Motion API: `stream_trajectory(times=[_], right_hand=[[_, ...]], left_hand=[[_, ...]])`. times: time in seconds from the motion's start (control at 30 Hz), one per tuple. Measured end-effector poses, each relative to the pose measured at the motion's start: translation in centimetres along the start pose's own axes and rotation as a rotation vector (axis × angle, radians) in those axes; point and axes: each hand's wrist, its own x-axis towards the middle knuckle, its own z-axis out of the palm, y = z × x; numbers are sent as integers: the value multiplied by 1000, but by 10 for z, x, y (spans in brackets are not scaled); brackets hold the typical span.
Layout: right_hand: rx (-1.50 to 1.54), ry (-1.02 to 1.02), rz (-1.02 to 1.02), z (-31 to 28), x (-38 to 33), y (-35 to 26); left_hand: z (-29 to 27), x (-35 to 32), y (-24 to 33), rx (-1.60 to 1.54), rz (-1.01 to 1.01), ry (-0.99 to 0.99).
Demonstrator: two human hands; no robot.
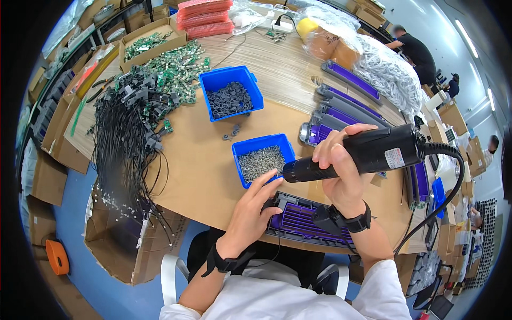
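The left hand [248,210] is at the near rim of the screw bin [257,145], fingers half curled, thumb apart from them; whether its tips pinch anything I cannot tell. The screws [261,162] in the bin look tiny, hard and slick, best taken between thumb and fingertip. The bin seems light, stiff plastic, to be lifted by its rim. Nearer the person than the bin lies the vented part [298,216], probably stiff and fairly light; its thin purple slats look the weaker spot, so the grey outer frame suits a grip. The right hand [345,173], right of the bin, wraps firmly around the driver [381,148], whose nose points left at the bin's near-right corner. The driver looks hard, smooth and rather heavy, best held around its barrel, with the cord [433,149] dragging at the rear.

Far left of the bin, an orange tub [57,257] stands on the blue floor [72,205]. Closer, left of the bin, are black wires [114,141] and green boards [184,64]. A brown sheet [194,160] beneath the bin covers part of the wood-grained desk [280,74]. Right of the bin lie purple-grey housings [341,114]; beyond them, bagged white cables [386,80] and a co-worker [418,48] in dark clothes.
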Motion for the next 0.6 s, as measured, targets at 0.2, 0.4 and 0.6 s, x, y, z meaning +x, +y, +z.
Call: stream_trajectory(times=[0.2,0.4,0.6], right_hand=[[-30,-33,16,-1,-1,-3],[-64,-45,56,0,-1,-7],[10,-25,82,-3,-1,-8]], left_hand=[[-1,1,1,-2,4,-6],[-1,1,2,9,1,-10],[-1,1,2,26,20,-10]])
